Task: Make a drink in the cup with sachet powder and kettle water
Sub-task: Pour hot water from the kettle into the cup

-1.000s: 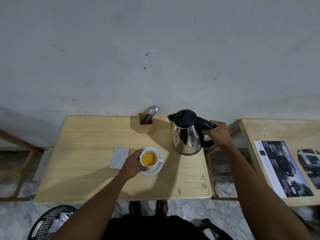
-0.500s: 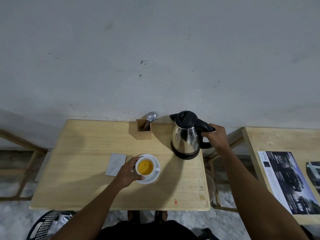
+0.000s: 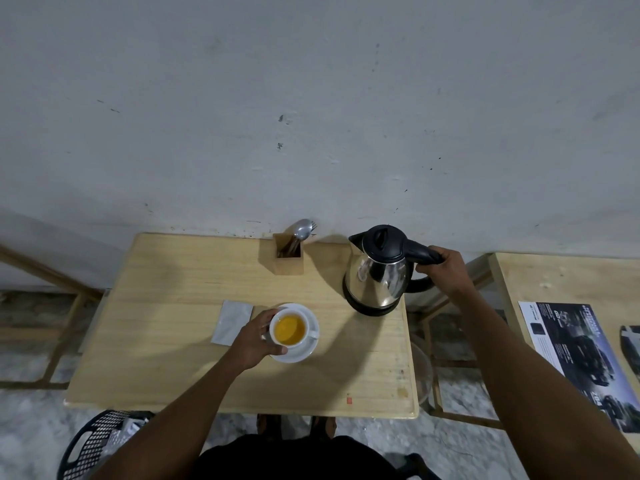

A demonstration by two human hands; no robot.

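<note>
A white cup full of orange liquid stands on a white saucer near the middle of the wooden table. My left hand wraps around the cup's left side. A steel kettle with a black lid stands upright on its base at the table's right edge. My right hand grips the kettle's black handle. A silver sachet lies flat just left of my left hand.
A wooden holder with a spoon and fork stands at the back of the table by the wall. A second wooden table with printed sheets sits to the right. A black mesh basket is on the floor at lower left.
The kettle came down from a lifted position near the cup and now rests upright at the table's right edge. My left hand stayed on the cup.
</note>
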